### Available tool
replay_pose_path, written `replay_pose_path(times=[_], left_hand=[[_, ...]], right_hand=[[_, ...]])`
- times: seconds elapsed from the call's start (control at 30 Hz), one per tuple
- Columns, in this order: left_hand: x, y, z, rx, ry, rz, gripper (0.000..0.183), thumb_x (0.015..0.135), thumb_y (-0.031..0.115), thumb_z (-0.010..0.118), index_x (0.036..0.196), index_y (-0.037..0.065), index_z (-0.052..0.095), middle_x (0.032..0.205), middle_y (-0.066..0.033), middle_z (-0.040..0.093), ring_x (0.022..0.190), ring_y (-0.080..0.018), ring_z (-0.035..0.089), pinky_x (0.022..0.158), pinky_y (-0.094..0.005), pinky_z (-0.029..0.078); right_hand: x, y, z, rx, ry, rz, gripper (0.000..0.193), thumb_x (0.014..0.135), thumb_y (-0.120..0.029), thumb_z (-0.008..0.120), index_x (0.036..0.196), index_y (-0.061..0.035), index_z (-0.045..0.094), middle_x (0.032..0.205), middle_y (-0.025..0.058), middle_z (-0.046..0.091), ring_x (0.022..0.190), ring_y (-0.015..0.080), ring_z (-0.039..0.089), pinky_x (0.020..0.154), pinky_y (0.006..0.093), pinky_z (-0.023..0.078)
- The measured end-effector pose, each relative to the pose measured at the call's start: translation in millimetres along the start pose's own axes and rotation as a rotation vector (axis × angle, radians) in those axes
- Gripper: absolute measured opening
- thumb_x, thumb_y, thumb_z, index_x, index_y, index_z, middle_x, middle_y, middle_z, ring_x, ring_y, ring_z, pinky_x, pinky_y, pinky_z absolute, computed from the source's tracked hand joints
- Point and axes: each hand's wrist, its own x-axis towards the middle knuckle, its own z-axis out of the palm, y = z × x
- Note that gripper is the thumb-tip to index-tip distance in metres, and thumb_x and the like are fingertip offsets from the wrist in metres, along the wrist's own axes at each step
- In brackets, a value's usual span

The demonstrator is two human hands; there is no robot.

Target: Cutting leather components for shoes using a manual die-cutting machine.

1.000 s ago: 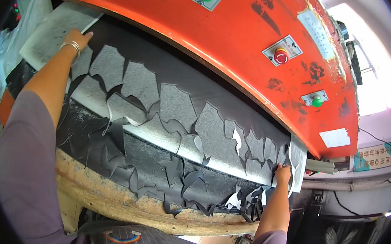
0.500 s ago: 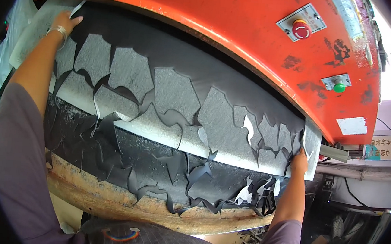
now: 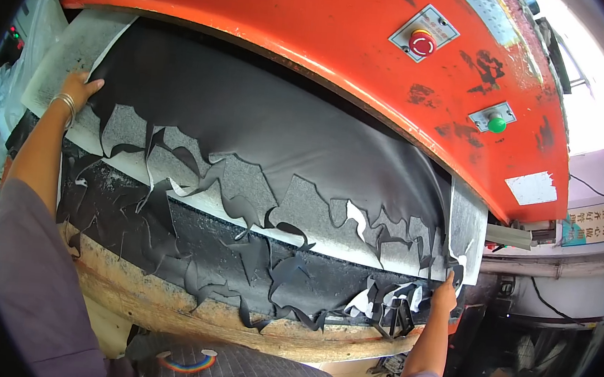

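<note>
A wide black leather-like sheet (image 3: 252,105), its near edge ragged with cut-out gaps and dangling strips, lies over a pale grey board (image 3: 474,236). At the sheet's left edge, my left hand (image 3: 80,91) closes on it with the thumb outstretched; a bracelet circles that wrist. My right hand (image 3: 444,293) pinches the sheet's right edge near the front, its fingertips partly covered by the material. Grey speckled board surface shows through the gaps between the strips. The sheet's far part runs beneath an orange machine beam (image 3: 313,60).
Torn black scraps (image 3: 162,226) litter the dark bed in front of the board. A worn wooden ledge (image 3: 184,307) edges the bed. The beam carries a red push button (image 3: 422,43) and a green one (image 3: 496,124). Clear plastic bags (image 3: 41,29) hang at far left.
Both hands have drawn the black sheet toward me, the left hand coming down noticeably and the right less. More plain sheet now shows from under the beam, and the cut-outs sit nearer the board's front edge.
</note>
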Motion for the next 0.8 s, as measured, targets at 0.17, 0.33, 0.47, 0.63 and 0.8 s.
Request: replay_pose_path(times=[0.17,0.33,0.47,0.63,0.8], left_hand=[[-21.0,-11.6,-4.2,0.059,-0.007,0.017,0.039,0.084,0.031,0.066,0.096,-0.006,0.064,0.086,-0.0204,0.066,0.078,-0.0288,0.063,0.074,-0.0374,0.047],[-17.5,-29.0,-6.3,0.098,0.002,0.06,0.041,0.084,0.033,0.065,0.095,-0.006,0.063,0.086,-0.0232,0.065,0.077,-0.0337,0.063,0.074,-0.0388,0.047],[-15.1,-35.3,-12.1,0.08,0.04,-0.04,0.038,0.083,0.03,0.067,0.099,-0.005,0.065,0.091,-0.0223,0.067,0.082,-0.0334,0.064,0.077,-0.0374,0.048],[-10.5,-21.8,-20.2,0.549,0.216,-0.22,0.052,0.083,0.032,0.068,0.122,0.001,0.053,0.12,-0.0193,0.06,0.106,-0.0363,0.059,0.089,-0.04,0.046],[-43.2,79.7,30.4,0.663,0.27,-0.242,0.068,0.084,0.044,0.063,0.139,0.014,0.037,0.146,-0.0135,0.036,0.132,-0.0292,0.038,0.103,-0.0472,0.037]], right_hand=[[6.9,28.0,21.1,-0.024,0.078,-0.055,0.058,0.091,-0.014,0.043,0.146,-0.0145,0.025,0.098,0.0176,0.068,0.086,0.0343,0.067,0.074,0.0466,0.052],[42.9,63.4,12.6,-0.075,0.09,0.005,0.054,0.091,-0.014,0.043,0.143,-0.0138,0.029,0.095,0.0187,0.068,0.086,0.0351,0.067,0.074,0.0474,0.052],[59.6,60.3,-7.2,-0.058,0.068,-0.057,0.048,0.091,-0.014,0.044,0.138,-0.0126,0.036,0.102,0.0196,0.066,0.093,0.0357,0.065,0.075,0.0471,0.051],[66.4,55.7,-23.7,0.276,-0.162,-0.415,0.073,0.074,-0.022,0.074,0.137,-0.0055,0.042,0.128,0.0234,0.052,0.121,0.0348,0.05,0.1,0.0422,0.041],[88.0,15.6,-43.8,0.937,-0.092,-0.334,0.077,0.079,-0.033,0.073,0.14,-0.002,0.037,0.133,0.0224,0.048,0.12,0.0364,0.048,0.103,0.042,0.036]])
